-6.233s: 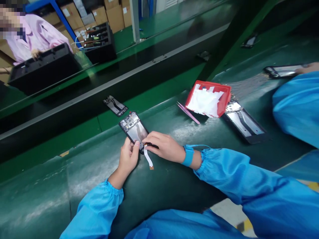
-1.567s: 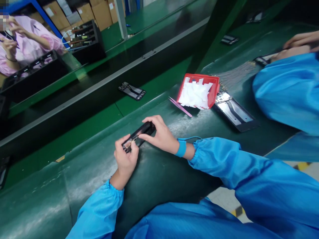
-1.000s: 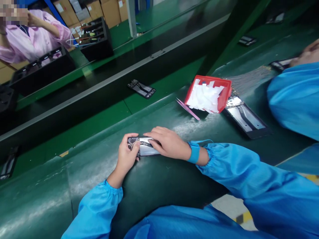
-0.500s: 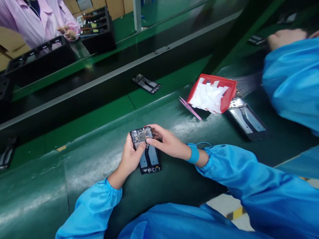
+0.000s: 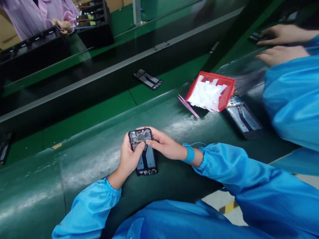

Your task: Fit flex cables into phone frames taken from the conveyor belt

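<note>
An open phone frame [image 5: 144, 159] with its circuit board showing lies lengthwise over the green table edge [image 5: 94, 159]. My left hand [image 5: 129, 157] wraps its left side, thumb pressed on the middle. My right hand [image 5: 161, 144] grips the upper right, its fingertips on the board near the top. A blue wrist strap [image 5: 189, 153] circles my right wrist.
A red tray [image 5: 228, 91] of white strips, pink tweezers [image 5: 188, 106] and another phone frame [image 5: 243, 118] lie to the right. One more phone frame [image 5: 148, 79] rides the belt. A co-worker's hands [image 5: 281, 54] and blue sleeve are at right; a person in pink stands far left by black trays [image 5: 32, 53].
I have turned the phone frame from sideways to lengthwise, board end away from me, and both hands have settled on it. The phone frame on the belt has drifted right.
</note>
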A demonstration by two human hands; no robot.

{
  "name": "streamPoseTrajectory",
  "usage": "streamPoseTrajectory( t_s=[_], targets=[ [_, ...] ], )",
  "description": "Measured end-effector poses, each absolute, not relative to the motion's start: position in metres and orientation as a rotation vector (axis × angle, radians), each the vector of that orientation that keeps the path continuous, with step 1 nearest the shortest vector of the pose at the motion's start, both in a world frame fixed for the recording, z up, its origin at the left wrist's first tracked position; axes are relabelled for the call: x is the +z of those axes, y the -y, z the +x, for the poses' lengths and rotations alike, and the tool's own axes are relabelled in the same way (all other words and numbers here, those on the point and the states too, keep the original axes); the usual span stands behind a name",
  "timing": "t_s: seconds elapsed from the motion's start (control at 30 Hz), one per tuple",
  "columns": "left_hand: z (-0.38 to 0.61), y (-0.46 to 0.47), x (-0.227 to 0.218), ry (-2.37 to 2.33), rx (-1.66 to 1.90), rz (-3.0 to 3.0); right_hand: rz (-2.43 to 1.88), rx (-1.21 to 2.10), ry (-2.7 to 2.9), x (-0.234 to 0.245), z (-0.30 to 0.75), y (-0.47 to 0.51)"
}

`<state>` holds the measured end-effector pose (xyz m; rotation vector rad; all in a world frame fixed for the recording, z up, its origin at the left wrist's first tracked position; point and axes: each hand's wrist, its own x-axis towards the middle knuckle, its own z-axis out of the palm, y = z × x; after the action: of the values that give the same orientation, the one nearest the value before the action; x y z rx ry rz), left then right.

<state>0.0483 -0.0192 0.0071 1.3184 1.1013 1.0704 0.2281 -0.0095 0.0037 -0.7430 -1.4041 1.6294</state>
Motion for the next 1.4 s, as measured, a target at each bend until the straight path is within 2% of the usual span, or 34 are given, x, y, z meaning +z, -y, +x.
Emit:
streamPoseTrajectory(
  t_s=[0.3,0.5,0.63,0.87,1.13,1.4],
  targets=[
    [0.052,0.020,0.011,-1.170,1.088,1.372,-0.730,1.592,1.280,0.009,0.225,0.013],
    [0.058,0.023,0.015,-1.231,1.088,1.354,-0.909,1.505,1.254,0.010,0.220,0.018],
    [0.057,0.020,0.007,-1.234,1.091,1.259,-0.894,1.563,1.262,0.003,0.218,0.013],
    [0.044,0.002,-0.005,-1.165,1.304,0.988,-0.932,1.506,1.520,-0.010,0.225,0.009],
    [0.040,0.001,-0.004,-0.971,1.165,1.354,-1.025,1.452,1.519,-0.013,0.239,-0.008],
    [0.040,-0.001,-0.008,-0.965,1.159,1.356,-1.034,1.494,1.506,-0.014,0.240,-0.010]
  ],
)
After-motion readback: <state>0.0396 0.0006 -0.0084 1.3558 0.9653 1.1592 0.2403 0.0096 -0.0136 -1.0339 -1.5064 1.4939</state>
